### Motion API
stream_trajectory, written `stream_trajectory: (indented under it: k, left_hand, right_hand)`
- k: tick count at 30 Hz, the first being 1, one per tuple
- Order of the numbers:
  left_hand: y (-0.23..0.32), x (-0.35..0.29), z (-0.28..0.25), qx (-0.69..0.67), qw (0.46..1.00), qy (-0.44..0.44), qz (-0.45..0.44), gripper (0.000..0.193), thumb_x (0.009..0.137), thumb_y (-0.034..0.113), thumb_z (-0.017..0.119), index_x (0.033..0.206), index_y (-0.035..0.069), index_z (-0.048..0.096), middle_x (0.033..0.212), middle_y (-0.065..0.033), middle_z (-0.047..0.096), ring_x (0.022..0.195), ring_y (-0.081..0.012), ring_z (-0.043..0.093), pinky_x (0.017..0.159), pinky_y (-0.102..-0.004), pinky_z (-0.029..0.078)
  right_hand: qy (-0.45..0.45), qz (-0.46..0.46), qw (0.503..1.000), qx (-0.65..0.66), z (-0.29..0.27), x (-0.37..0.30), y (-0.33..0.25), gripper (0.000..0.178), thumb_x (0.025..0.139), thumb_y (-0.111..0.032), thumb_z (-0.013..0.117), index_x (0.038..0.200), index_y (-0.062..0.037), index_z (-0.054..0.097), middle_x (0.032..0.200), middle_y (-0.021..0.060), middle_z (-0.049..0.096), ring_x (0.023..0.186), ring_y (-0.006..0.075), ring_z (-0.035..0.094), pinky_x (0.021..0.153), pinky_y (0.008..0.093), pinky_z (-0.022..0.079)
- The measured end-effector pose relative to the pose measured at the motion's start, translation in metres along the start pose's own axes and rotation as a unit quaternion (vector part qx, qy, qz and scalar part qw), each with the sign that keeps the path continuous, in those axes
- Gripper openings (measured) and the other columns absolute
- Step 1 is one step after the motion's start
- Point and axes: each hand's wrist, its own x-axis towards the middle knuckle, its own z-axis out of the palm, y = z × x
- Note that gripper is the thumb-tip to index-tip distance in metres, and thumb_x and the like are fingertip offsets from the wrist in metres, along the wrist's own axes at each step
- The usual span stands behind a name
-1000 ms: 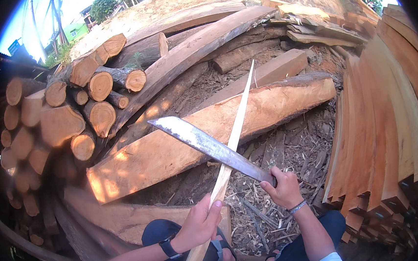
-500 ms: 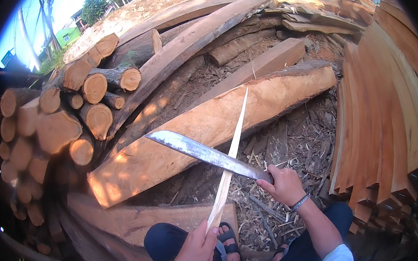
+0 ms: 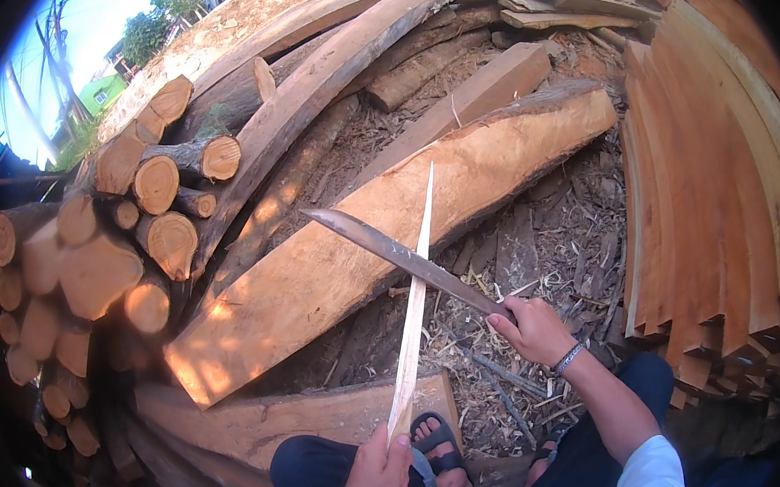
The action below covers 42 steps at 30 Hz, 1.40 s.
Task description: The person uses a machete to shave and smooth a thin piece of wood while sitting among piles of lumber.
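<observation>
My right hand point(image 3: 535, 331) is closed round the handle of a machete point(image 3: 381, 246), whose long blade points up and to the left. The blade crosses a pale, pointed wooden stick point(image 3: 411, 337) near its middle and looks to be against it, though contact is hard to confirm. Low in the view, my left hand point(image 3: 377, 471) grips that stick by its near end. The stick stands out away from me, its sharp tip overlapping a thick hewn timber point(image 3: 333, 266) behind it. The machete's handle is mostly hidden in my fingers.
Cut logs point(image 3: 104, 267) are piled at left. Stacked reddish boards point(image 3: 705, 204) fill the right. A short plank point(image 3: 285, 414) lies by my sandalled foot point(image 3: 440, 449). Wood shavings point(image 3: 490, 370) and bark cover the ground; a long beam point(image 3: 331, 65) slants across behind.
The machete blade has turned, its face now dark instead of shiny, and sits slightly higher on the stick. The stick stands more upright. The whole view has shifted a little.
</observation>
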Motion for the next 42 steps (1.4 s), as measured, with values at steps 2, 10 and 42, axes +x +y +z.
stream_trajectory:
  k: [2,10,42]
  left_hand:
    - [0.002,-0.001,-0.002,-0.004,1.0,0.01,0.0,0.023,0.108,0.021,0.041,0.111,0.0,0.049,0.068,-0.0047,0.053,0.045,-0.0107,0.054,0.042,-0.0249,0.044]
    - [-0.003,-0.001,0.0,0.006,1.0,-0.013,-0.005,0.019,0.108,0.019,0.043,0.108,0.0,0.048,0.068,-0.0046,0.053,0.046,-0.0106,0.054,0.041,-0.0245,0.044]
    - [0.005,-0.003,0.008,0.036,0.998,-0.046,-0.024,0.023,0.107,0.018,0.044,0.12,-0.001,0.048,0.069,-0.0038,0.053,0.046,-0.0101,0.054,0.041,-0.0242,0.044]
  right_hand:
    - [0.003,-0.019,1.0,-0.02,-0.001,0.001,0.002,0.058,0.097,-0.056,0.053,0.086,0.0005,0.062,0.064,0.0249,0.062,0.065,0.0454,0.065,0.063,0.0536,0.051]
    - [0.01,0.009,1.0,-0.011,-0.015,0.004,0.008,0.058,0.098,-0.056,0.053,0.084,0.0004,0.061,0.066,0.0249,0.062,0.067,0.0451,0.064,0.063,0.0529,0.05]
    - [0.02,0.056,0.996,-0.063,-0.036,0.019,0.029,0.064,0.096,-0.062,0.049,0.085,-0.0013,0.064,0.068,0.0251,0.064,0.071,0.046,0.066,0.069,0.0548,0.052]
